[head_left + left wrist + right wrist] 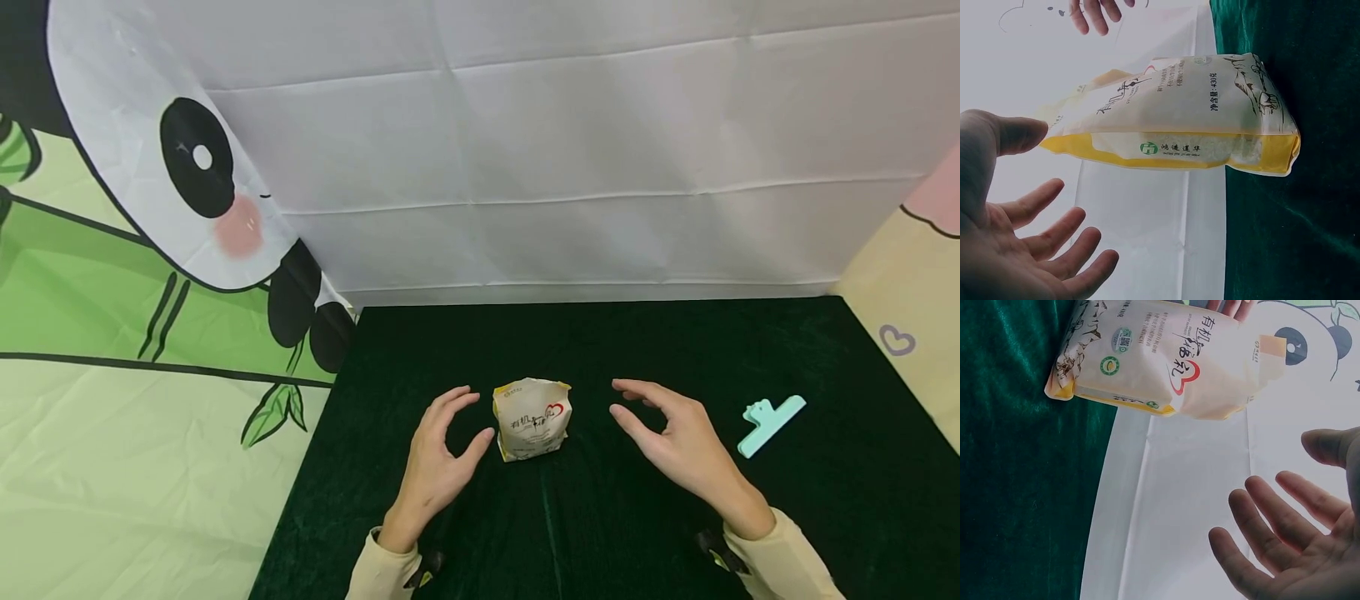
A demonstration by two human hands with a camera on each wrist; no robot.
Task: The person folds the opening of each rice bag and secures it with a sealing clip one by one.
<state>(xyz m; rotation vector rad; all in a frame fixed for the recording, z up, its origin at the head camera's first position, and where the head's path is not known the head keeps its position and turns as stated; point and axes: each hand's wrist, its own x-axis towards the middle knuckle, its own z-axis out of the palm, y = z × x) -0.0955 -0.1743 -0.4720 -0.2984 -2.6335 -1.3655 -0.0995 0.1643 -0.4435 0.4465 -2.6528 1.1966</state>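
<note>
A cream paper food bag [533, 421] with yellow edges, dark lettering and a red heart stands upright on the dark green cloth. Just left of it, the left hand [438, 462] is held with its fingers spread, its thumb close to the bag's side. On the other side the right hand [686, 442] hovers farther off, fingers and thumb apart and holding nothing. The left wrist view shows the bag's yellow side [1179, 150] beyond the loose fingers. In the right wrist view the bag's printed front [1147, 356] appears, apart from that hand. What the bag contains is hidden.
To the right of the right hand lies a mint green clip [771, 425]. The green cloth [600, 342] covers the table, which ends at a white sheet [562, 167] behind. A panda-patterned backdrop [135, 292] hangs at the left.
</note>
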